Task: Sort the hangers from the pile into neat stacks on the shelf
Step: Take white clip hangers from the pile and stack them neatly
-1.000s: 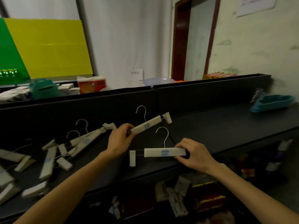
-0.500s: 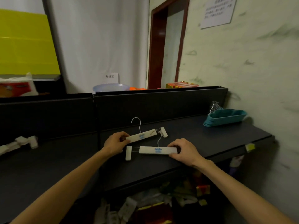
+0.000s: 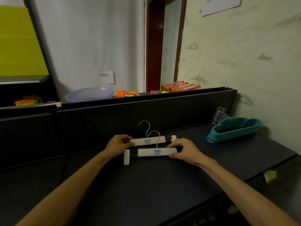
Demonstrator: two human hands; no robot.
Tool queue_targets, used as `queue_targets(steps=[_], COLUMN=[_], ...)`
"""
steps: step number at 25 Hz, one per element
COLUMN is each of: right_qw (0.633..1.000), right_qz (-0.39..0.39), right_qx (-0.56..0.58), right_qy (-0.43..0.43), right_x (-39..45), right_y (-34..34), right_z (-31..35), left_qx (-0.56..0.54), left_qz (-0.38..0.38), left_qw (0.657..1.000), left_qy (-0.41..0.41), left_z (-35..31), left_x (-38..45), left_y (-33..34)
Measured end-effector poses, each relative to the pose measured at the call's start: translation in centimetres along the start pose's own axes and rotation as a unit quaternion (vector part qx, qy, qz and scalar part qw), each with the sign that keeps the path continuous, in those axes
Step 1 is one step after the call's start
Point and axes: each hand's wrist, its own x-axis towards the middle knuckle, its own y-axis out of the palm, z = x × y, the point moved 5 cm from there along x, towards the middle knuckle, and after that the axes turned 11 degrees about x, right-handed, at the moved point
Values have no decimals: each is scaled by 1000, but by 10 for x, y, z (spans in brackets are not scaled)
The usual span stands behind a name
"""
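On the dark shelf point(image 3: 187, 185), mid-frame: left hand point(image 3: 118, 145) curled onto left end of far white hanger point(image 3: 147, 141), fingers pinching the bar, grip closed on it. Right hand point(image 3: 184, 150) curled round right end of near white hanger point(image 3: 157, 152), thumb in front, fingers behind, grip closed on it. Both hangers lying flat, long axes running left to right, roughly parallel, near one just in front of far one. Metal hooks pointing away toward the back panel point(image 3: 146, 111), near hook overlapping far bar. Near hanger's left clip point(image 3: 126, 157) pulled out along its wire. Stack of teal hangers point(image 3: 234, 130) well apart to the right, by the wall.
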Motion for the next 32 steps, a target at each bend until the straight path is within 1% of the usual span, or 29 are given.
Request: queue_targets(steps=[2, 4, 7, 9, 13, 15, 18, 19, 22, 24, 27, 30, 32], right_qw=[1000, 999, 992, 983, 967, 968, 969, 970, 975, 980, 985, 986, 988], right_qz=[17, 19, -2, -10, -18, -26, -18, -17, -26, -66, -119, -135, -119], right_qx=[13, -5, -56, -76, -108, -94, -51, -25, 56, 56, 61, 87, 88], right_qy=[-11, -39, -116, -166, -229, -233, -241, -243, -212, -177, -113, -37, -29], right_x=[12, 18, 30, 41, 58, 60, 55, 54, 52, 47, 29, 23, 23], right_y=[-6, -4, -1, -1, 1, 1, -1, -3, -15, -26, -40, -46, -44], right_z=[-7, -10, -9, -11, -17, -19, -19, -19, -21, -28, -50, -72, -73], left_qx=[-50, -76, -114, -138, -143, -141, -104, -96, -100, -119, -120, -85, -77], left_qz=[-26, -47, -83, -121, -234, -283, -356, -360, -327, -307, -285, -278, -278], left_qw=[998, 994, 985, 977, 955, 940, 919, 917, 924, 925, 934, 941, 943], left_qy=[-39, -67, -103, -110, -114, -125, -137, -141, -173, -188, -180, -173, -168], left_z=[-4, -6, -11, -11, -11, -13, -22, -23, -24, -21, -22, -25, -27], left_x=[10, 12, 8, 0, -22, -34, -59, -66, -82, -87, -93, -94, -95], left_y=[2, 6, 4, 8, 11, 8, 7, 9, 19, 20, 22, 24, 25])
